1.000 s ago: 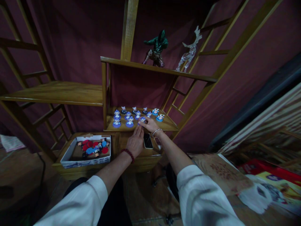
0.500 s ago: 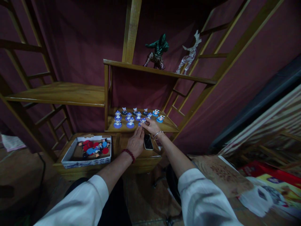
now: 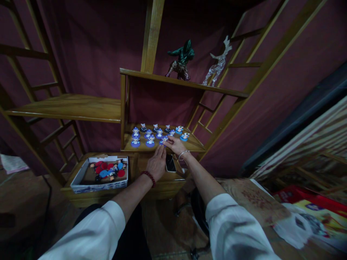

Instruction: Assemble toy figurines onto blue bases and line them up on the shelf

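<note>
My right hand [image 3: 175, 144] has its thumb and fingers closed on a small purple-and-white toy figurine [image 3: 164, 139] at the right end of the front row on the low shelf [image 3: 191, 146]. My left hand [image 3: 157, 162] lies with its fingers stretched out, their tips at the shelf's front edge just below that figurine; it holds nothing. Beside it, a phone [image 3: 170, 163] rests on the cabinet top. More purple figurines [image 3: 150, 141] stand in rows to the left. Behind them are small black-based figurines [image 3: 155, 128], and at the right two blue-based ones [image 3: 184, 136].
An open box [image 3: 100, 187] of red, blue and black figurines sits on the cabinet at left. Above, a shelf board [image 3: 173, 77] bears a green hooded statue [image 3: 183, 59] and a clear deer figure [image 3: 217, 66]. A chair base and plastic bag [image 3: 294, 231] are lower right.
Almost nothing differs. My right hand has shifted very slightly at the same figurine; my left hand stays in place.
</note>
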`<state>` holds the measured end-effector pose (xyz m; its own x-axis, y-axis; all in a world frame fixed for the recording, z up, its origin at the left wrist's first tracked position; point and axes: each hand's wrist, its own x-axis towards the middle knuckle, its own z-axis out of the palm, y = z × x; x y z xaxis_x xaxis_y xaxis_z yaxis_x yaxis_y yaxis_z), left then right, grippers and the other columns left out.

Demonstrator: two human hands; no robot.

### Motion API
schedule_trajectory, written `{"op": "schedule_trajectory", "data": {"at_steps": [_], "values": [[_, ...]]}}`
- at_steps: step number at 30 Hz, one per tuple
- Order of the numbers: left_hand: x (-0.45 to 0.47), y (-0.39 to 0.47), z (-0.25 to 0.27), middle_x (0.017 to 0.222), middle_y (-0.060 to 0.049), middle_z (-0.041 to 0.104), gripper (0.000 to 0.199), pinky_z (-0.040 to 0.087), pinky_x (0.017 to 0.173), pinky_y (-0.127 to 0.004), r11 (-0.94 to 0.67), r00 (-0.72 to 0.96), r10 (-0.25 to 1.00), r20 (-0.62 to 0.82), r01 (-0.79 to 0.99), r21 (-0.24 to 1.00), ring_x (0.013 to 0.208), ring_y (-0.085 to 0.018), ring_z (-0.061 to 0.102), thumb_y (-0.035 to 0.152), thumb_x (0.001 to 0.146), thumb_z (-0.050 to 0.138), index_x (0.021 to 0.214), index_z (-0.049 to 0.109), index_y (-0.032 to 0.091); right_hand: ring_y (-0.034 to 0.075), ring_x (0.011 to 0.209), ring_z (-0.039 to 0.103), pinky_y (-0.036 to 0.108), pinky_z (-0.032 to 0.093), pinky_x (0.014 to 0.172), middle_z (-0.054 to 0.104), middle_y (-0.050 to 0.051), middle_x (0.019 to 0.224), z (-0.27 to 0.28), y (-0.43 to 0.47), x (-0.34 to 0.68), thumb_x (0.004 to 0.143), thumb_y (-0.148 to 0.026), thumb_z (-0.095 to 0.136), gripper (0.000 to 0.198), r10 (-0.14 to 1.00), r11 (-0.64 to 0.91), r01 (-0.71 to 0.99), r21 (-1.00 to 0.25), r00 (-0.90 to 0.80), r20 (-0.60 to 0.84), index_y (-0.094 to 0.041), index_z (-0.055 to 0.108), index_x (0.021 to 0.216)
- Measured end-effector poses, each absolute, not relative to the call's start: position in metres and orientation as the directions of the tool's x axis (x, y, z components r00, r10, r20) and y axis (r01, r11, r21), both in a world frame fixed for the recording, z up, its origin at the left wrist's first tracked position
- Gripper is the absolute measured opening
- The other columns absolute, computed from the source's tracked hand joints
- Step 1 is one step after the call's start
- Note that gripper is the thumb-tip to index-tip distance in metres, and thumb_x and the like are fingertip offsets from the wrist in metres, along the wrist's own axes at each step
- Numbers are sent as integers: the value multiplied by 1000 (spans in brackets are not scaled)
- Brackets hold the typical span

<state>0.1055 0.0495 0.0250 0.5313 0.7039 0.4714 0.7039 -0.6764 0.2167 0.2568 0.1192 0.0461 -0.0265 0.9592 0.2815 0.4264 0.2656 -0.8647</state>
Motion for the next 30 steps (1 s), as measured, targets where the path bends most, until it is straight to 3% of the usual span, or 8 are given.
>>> {"op": "schedule_trajectory", "data": {"at_steps": [7,22,30], "values": [[106,49,26,136,-18,27,59,29,101,-31,-675,531,707,466,704,221,128,-21,16,1,65,36,124,31,-1,16,79,59,34,44,85,64,1,79,46,122,256,56,-38,67,34,965,260,340,-904,-60,255,-16,61,80],[106,48,25,136,-19,26,59,29,100,-32,-673,531,706,468,709,211,128,-21,15,1,67,36,125,28,0,14,75,59,31,44,81,63,0,75,48,120,256,59,-42,65,30,961,277,379,-883,-101,258,-16,55,69],[105,48,26,137,-19,25,60,31,99,-31,-672,541,710,451,713,202,129,-21,12,1,66,36,126,28,0,15,85,59,33,42,88,64,2,86,44,121,258,60,-37,65,30,959,283,391,-876,-84,272,-16,58,80]]}}
